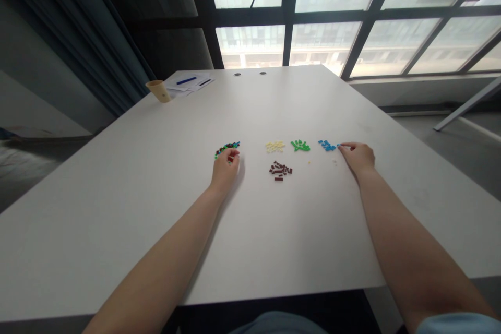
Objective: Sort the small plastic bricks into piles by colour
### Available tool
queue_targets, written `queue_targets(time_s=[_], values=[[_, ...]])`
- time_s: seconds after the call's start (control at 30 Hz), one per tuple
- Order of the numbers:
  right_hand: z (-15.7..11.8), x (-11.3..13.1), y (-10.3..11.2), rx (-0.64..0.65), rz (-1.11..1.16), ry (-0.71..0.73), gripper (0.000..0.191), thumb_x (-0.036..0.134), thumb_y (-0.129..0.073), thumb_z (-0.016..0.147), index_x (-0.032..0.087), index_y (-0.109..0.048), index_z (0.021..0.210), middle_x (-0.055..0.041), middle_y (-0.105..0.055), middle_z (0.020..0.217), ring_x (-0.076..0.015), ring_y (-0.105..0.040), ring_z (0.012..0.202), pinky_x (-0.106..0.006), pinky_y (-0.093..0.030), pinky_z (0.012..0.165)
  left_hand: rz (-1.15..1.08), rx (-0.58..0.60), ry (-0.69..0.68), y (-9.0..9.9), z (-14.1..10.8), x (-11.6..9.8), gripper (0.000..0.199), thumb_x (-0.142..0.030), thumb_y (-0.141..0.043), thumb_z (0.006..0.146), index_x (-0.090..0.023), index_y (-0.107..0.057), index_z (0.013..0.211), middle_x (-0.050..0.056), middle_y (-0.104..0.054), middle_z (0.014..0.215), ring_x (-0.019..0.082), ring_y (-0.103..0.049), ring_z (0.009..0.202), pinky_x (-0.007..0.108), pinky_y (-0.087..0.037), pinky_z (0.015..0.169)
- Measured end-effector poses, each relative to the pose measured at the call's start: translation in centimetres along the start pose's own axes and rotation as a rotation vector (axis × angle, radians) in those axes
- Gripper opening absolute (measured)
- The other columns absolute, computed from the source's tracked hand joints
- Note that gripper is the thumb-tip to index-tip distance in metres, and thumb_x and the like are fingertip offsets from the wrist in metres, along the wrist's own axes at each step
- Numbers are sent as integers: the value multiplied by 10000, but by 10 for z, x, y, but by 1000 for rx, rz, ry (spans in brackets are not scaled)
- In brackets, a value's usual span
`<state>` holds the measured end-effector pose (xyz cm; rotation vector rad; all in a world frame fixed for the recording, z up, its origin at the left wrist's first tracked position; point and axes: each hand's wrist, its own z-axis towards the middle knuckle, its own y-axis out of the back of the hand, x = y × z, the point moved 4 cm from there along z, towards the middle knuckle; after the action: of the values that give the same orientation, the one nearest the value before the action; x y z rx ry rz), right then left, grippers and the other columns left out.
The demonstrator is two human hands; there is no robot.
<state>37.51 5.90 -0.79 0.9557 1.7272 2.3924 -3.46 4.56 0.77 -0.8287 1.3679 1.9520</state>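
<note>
My left hand (225, 168) is at the near edge of a mixed pile of small toy bricks (227, 147) in brown, green and blue, covering part of it. Its thumb and fingers are curled together; a dark brown bit shows between them, but whether it is gripped is unclear. On the right, my right hand (359, 156) pinches a small blue brick (338, 145) at the right end of a group of blue bricks (326, 145). Between the hands lie separate groups of pale yellow bricks (275, 146), green bricks (300, 145) and, closer to me, brown bricks (279, 169).
A few tiny pale pieces (334, 162) lie below the blue group, and one yellow piece (309, 162) below the green. At the far left of the white table (250, 235) are a tan cup (159, 92) and papers (190, 83) with a blue pen (186, 81).
</note>
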Motion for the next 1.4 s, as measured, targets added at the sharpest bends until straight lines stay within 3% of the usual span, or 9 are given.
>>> queue_targets(time_s=[0.2, 0.33, 0.5, 0.63, 0.8, 1.03, 1.23, 1.4], values=[[3, -4, -1, 29, 42, 29, 364, 407, -568, 693, 207, -714, 961, -88, -668, 824, -201, -574, 731, -334, -420, 691, -11, 3, -1, -1, -1, -1, 162, -277, -486, 738, -185, -580, 831, 48, -617, 830, 161, -534, 709, 288, -416, 672], [4, -5, -2, 49, 11, 38, 330, 346, -537, 711, 197, -722, 940, -93, -677, 804, -184, -566, 674, -308, -414, 644, -46, -80, 24, 5, 2, 3, 150, -274, -484, 737, -185, -576, 815, 43, -615, 809, 153, -535, 698, 281, -419, 672], [0, 2, -3, 116, -60, 48, 334, 257, -484, 735, 261, -704, 986, -68, -684, 805, -186, -564, 678, -308, -397, 632, -117, -210, 135, 18, 12, 22, 95, -227, -473, 731, -204, -552, 779, 35, -598, 766, 146, -547, 668, 285, -417, 647], [-3, 6, 4, 76, 23, 67, 366, 201, -470, 720, 234, -702, 1001, -71, -673, 769, -172, -545, 641, -295, -392, 626, -31, -251, 118, 28, 22, 39, 119, -207, -469, 741, -215, -573, 799, 50, -598, 837, 153, -544, 692, 319, -422, 685], [-21, 32, 20, -72, 166, 216, 344, 197, -444, 727, 193, -722, 930, -63, -624, 712, -157, -506, 612, -279, -384, 632, 165, -171, 16, 28, 25, 42, 202, -149, -462, 738, -213, -646, 793, 75, -567, 867, 179, -543, 782, 336, -412, 717], [-65, 87, 22, 2, 271, 500, 296, 223, -468, 746, 199, -718, 902, -15, -541, 644, -119, -426, 527, -261, -360, 598, 521, -17, -134, 18, 17, 16, 224, -227, -498, 784, -282, -693, 881, 64, -559, 1005, 244, -461, 976, 373, -357, 753], [-72, 94, 22, 39, 296, 538, 283, 224, -469, 752, 203, -717, 887, -7, -507, 622, -129, -440, 559, -265, -364, 621, 746, 48, -182, 16, 8, 1, 211, -321, -491, 811, -256, -689, 840, 72, -548, 1036, 250, -418, 999, 384, -321, 757], [-71, 93, 21, 45, 298, 519, 277, 226, -469, 753, 206, -718, 875, -6, -507, 624, -129, -439, 556, -268, -366, 626, 788, 116, -215, 11, 4, -4, 228, -290, -465, 815, -245, -684, 862, 84, -567, 1048, 265, -426, 1008, 400, -307, 764]])
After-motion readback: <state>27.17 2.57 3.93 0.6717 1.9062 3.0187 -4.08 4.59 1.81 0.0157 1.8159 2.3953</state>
